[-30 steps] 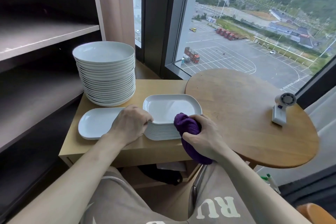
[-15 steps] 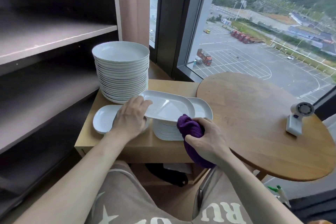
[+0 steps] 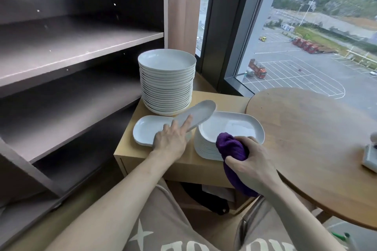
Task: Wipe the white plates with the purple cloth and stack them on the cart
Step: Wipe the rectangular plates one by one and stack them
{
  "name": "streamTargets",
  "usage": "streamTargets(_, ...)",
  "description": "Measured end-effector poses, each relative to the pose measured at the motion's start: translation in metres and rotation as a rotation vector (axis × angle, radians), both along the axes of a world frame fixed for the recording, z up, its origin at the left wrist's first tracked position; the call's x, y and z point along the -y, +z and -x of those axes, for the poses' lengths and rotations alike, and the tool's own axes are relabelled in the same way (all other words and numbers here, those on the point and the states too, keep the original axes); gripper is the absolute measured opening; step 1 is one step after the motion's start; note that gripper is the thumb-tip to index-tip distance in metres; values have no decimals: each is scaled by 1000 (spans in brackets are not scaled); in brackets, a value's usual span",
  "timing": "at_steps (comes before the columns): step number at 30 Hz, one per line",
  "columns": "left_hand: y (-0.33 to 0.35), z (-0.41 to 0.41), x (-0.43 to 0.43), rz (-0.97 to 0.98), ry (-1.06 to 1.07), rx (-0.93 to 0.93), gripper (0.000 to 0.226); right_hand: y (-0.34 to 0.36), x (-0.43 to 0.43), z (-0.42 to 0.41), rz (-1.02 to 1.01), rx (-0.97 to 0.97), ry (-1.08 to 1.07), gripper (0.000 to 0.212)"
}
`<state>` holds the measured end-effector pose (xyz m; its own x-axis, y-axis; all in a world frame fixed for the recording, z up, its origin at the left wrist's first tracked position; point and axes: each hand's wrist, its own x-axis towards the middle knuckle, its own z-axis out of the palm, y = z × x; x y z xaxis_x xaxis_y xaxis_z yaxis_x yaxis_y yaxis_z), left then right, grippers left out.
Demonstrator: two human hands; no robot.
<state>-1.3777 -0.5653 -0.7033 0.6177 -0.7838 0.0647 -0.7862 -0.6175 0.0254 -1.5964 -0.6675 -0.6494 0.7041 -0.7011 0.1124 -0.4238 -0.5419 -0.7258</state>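
My left hand holds a white rectangular plate, lifted and tilted steeply on edge above the wooden cart. My right hand grips the bunched purple cloth at the front edge of a stack of rectangular white plates. A single rectangular plate lies flat on the cart's left side, partly under my left hand. A tall stack of round white plates stands at the cart's back.
A round wooden table adjoins the cart on the right, with a small white device at its right edge. Dark empty shelves stand to the left. A large window is behind. My knees are below the cart.
My left hand has lifted the top plate off the rectangular stack and swung it left, tilting it more steeply. The right hand with the cloth has stayed at the stack's front.
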Motion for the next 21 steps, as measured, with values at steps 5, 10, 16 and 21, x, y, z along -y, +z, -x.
streamTargets(5, -1, -19, -15, -18, 93, -77, 73, -4, -3, 1, -8, 7, 7, 31)
streamTargets(10, 12, -42, -28, -1, 215, -151, 58, -6, -5, -2, -27, 6, 5, 35)
streamTargets(16, 19, -64, -47, -19, 312, -212, 42, -5, -5, 1, -12, 19, 11, 34)
streamTargets(21, 20, -63, -52, -42, 263, -257, 39, -5, 0, 4, -4, 7, -6, 36)
